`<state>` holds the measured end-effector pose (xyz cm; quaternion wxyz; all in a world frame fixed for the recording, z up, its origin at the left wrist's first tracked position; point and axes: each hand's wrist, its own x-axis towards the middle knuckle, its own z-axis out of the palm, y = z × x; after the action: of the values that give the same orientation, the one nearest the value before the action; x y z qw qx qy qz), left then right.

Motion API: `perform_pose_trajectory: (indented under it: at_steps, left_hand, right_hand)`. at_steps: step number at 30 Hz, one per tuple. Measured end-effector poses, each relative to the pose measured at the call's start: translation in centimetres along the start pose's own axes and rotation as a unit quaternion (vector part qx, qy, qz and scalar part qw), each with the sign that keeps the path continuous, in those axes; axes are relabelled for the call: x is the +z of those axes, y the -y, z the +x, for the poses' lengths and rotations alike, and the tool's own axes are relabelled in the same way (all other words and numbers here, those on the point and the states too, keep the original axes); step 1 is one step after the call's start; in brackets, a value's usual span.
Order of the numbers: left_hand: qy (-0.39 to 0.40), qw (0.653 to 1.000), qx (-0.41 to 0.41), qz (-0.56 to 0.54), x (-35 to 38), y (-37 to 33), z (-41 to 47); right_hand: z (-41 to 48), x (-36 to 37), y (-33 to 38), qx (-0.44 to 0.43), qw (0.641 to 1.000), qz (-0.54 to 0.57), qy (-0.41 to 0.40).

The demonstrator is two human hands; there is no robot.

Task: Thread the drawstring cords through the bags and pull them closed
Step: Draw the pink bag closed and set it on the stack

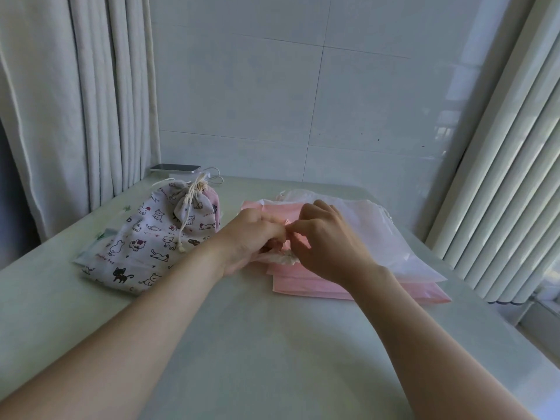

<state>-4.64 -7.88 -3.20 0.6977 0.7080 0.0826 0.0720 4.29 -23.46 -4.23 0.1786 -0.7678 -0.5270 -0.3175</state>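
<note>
Pink flat bags [303, 283] lie in a stack on the pale green table [257, 344], with a white half-transparent bag [394, 237] on top of them. At the near-left corner of this stack, the left hand [251, 237] and the right hand [327, 237] meet. Both have curled fingers and pinch a bunched whitish bag mouth [285, 258]; if a cord is between the fingers, I cannot tell. Left of the hands lies a cat-print fabric bag [142, 244], its neck tied with a cream cord [186, 219].
</note>
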Motion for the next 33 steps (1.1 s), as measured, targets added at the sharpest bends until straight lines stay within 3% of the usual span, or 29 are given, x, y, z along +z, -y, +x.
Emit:
perform_pose_trajectory:
  at_steps: [3,6,11,15,19,25,29,33]
  left_hand:
    - [-0.034,0.998,0.032,0.039,0.3,0.2,-0.3]
    - [-0.11,0.961,0.13,0.219,0.1,0.7,0.3]
    - [-0.196,0.882,0.253,0.345,-1.0,1.8,1.0]
    - [-0.235,0.854,0.298,0.357,-1.8,2.5,1.6]
    - [-0.25,0.861,0.289,0.334,-1.7,2.4,1.5]
    - [-0.192,0.857,0.317,0.357,-1.0,2.0,0.9]
    - [-0.175,0.872,0.287,0.357,-0.4,1.7,0.6]
    - [-0.165,0.926,0.215,0.263,-0.4,1.0,0.6]
  right_hand:
    - [-0.1,-0.1,0.3,-0.006,0.999,-0.047,-0.009]
    - [-0.1,0.2,0.5,0.034,0.999,-0.033,0.017]
    - [0.2,0.1,1.4,0.181,0.968,0.171,0.014]
    - [0.3,0.2,2.1,0.246,0.916,0.315,0.038]
    - [0.4,0.4,2.2,0.314,0.851,0.417,0.051]
    - [0.5,0.4,1.9,0.357,0.807,0.47,0.001]
    - [0.6,0.3,1.8,0.389,0.797,0.461,-0.024]
    - [0.5,0.3,1.9,0.399,0.8,0.447,-0.036]
